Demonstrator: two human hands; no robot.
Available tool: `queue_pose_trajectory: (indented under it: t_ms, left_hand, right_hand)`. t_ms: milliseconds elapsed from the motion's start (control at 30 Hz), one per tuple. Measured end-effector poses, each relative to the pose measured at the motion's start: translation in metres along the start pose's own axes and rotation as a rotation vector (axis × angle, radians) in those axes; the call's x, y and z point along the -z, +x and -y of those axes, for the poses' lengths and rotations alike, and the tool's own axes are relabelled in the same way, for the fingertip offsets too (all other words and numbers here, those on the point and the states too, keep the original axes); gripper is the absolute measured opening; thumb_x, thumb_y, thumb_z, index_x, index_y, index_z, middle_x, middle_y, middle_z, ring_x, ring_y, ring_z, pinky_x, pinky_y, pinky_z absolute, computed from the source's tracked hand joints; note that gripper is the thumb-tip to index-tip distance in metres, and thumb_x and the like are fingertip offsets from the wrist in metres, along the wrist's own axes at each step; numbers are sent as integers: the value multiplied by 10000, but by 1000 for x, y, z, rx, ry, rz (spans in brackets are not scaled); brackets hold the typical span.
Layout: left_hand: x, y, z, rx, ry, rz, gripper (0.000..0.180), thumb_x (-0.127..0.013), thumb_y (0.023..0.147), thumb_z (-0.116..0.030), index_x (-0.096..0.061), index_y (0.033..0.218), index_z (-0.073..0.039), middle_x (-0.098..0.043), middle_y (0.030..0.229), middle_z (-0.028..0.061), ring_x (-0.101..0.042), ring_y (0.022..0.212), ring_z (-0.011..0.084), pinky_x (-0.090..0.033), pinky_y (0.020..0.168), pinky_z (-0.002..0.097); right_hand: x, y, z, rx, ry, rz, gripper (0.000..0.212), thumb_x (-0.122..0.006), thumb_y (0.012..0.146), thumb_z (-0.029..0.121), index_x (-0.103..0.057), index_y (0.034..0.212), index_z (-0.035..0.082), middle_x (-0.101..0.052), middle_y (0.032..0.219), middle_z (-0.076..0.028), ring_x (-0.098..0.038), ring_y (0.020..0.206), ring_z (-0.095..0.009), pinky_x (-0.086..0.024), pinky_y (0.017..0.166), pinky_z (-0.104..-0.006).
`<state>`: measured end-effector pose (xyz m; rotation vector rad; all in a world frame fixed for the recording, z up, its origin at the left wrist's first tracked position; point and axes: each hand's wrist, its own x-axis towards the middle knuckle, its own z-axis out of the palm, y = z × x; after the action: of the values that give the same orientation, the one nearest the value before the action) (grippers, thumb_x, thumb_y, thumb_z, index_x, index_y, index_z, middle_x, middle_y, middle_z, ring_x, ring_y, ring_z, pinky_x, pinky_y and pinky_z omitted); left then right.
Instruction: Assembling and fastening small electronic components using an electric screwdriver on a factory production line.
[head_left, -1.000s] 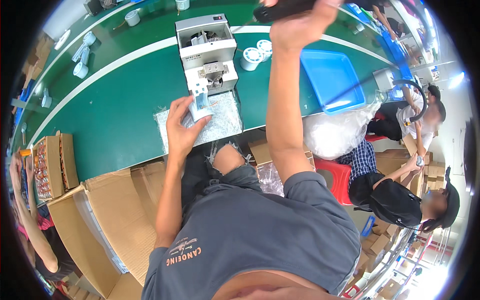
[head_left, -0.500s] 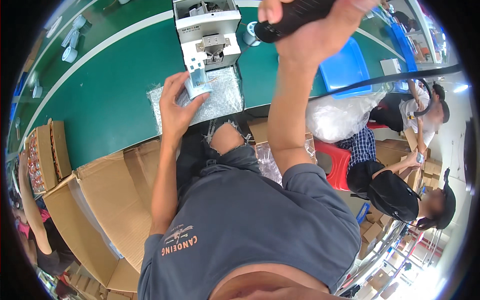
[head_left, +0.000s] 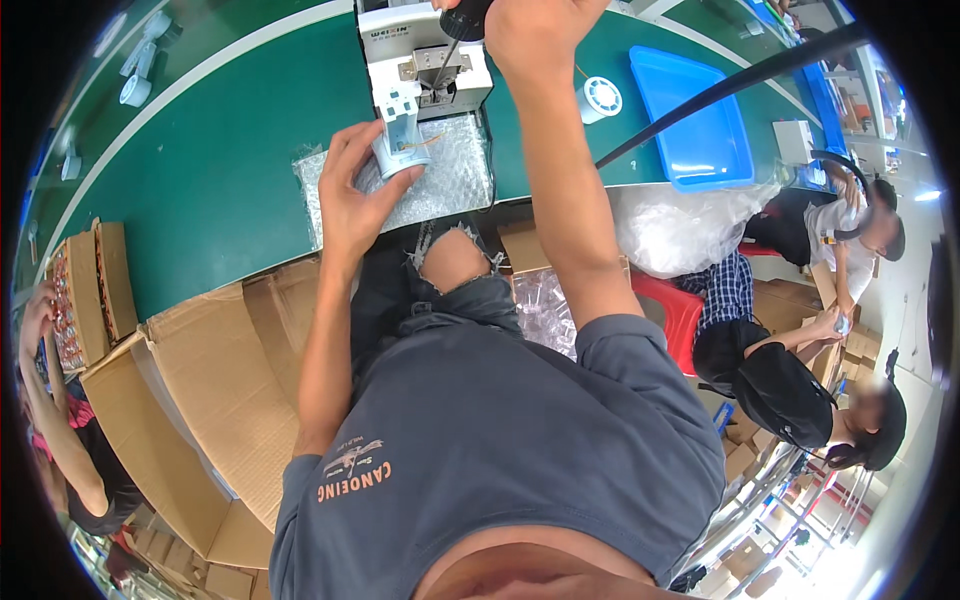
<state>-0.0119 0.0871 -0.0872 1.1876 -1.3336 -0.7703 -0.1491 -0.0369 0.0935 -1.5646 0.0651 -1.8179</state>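
Note:
A pale blue plastic housing point(head_left: 403, 132) with a round base stands upright on a sheet of bubble wrap point(head_left: 458, 172). Thumb and fingers of my left hand point(head_left: 357, 190) close round its base from the left; a thin wire sticks out of its right side. My right hand point(head_left: 535, 38) grips a black power screwdriver point(head_left: 465, 20), partly cut off by the upper edge. Its bit points down at the metal front of a white screw feeder point(head_left: 398, 45), just behind the housing. Whether the bit touches a screw is too small to tell.
Right of my forearm lie another round plastic part point(head_left: 600, 99) and a blue tray point(head_left: 690, 125). A black cable point(head_left: 740, 90) crosses above the tray. Cardboard boxes point(head_left: 215, 370) stand at left, a clear plastic bag point(head_left: 670, 230) at right. Co-workers sit on both sides.
My right hand has swung the screwdriver left and brought its bit to the front of the feeder. The left hand keeps its hold on the housing. More of the blue tray shows.

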Motion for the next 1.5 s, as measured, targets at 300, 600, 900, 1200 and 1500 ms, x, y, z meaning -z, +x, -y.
queue_pose_trajectory:
  t_ms: [300, 600, 900, 1200, 1500]
  left_hand:
    - [-3, 2, 1, -8, 11, -6, 603, -893, 732, -66, -677, 1291, 1, -611, 1263, 123, -642, 1137, 236, -524, 994, 356]
    - [-1, 4, -2, -21, 61, 3, 607, -923, 717, -92, -687, 1268, 7, -624, 1223, 108, -652, 1112, 213, -530, 980, 326]
    - [-2, 4, -5, -2, 31, 0, 611, -923, 725, -86, -683, 1279, 10, -614, 1239, 96, -656, 1095, 195, -538, 973, 313]
    - [-2, 4, -2, 10, 6, 1, 614, -922, 729, -88, -675, 1276, 36, -619, 1254, 105, -654, 1095, 193, -537, 964, 305]
    - [5, 1, 0, 15, 11, -19, 608, -928, 724, -111, -684, 1260, 40, -621, 1246, 116, -645, 1100, 215, -523, 975, 321]
  right_hand:
    - [6, -3, 13, -64, -44, 35, 482, -552, 1069, 426, -487, 1251, -16, -594, 722, -104, -542, 491, -128, -413, 445, -233]
    - [-13, 1, 88, -201, -276, 114, 941, -540, 971, 696, -327, 1440, -92, -619, 668, -116, -591, 462, -162, -516, 421, -274]
    - [-29, -23, 55, -265, 76, 2, 822, -594, 1016, 514, -309, 1496, -90, -601, 754, -118, -557, 528, -130, -424, 461, -218]
    - [-30, -35, 37, -264, 149, -41, 729, -593, 1042, 431, -321, 1506, -62, -603, 776, -141, -555, 530, -136, -421, 455, -227]
    - [-38, -43, 26, -226, 198, -40, 620, -642, 1025, 377, -397, 1406, -47, -618, 784, -145, -544, 517, -128, -413, 446, -221]
